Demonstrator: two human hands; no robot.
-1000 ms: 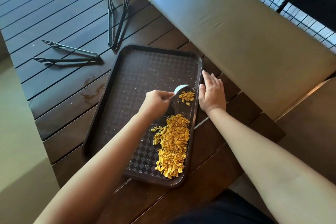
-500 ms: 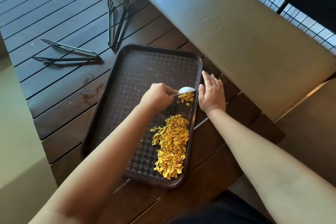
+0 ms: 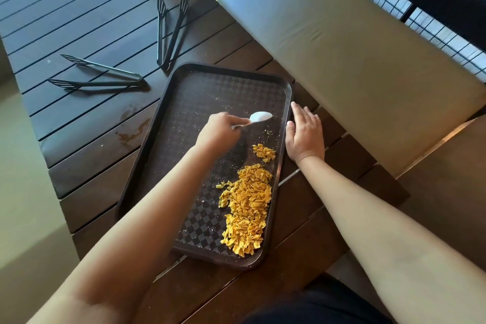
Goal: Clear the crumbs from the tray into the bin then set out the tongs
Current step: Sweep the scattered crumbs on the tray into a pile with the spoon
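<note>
A: Why does the right hand (image 3: 305, 134) lie flat on the dark slatted wooden table (image 3: 86, 123), with straight fingers against the rim of the dark brown rectangular plastic tray (image 3: 184, 79)?

B: I think it steadies the tray, so it does not slide during the sweeping. It holds nothing.

A: And the left hand (image 3: 221, 131)?

B: Its fingers are curled around the handle of a white plastic spoon (image 3: 259, 116). The bowl is over the far right part of the tray, beyond the small heap of orange-yellow crumbs (image 3: 264, 152), probably to pull the scattered bits toward the near end.

A: So the crumbs are all on the tray?

B: Yes. The large pile (image 3: 247, 208) lies along the right side near the front corner, perhaps for tipping out. No bin is visible.

A: The tongs?

B: Two pairs of black slotted tongs, one (image 3: 100, 77) at the left and one (image 3: 169, 31) just beyond the far edge of the tray, rest untouched on the table.
</note>
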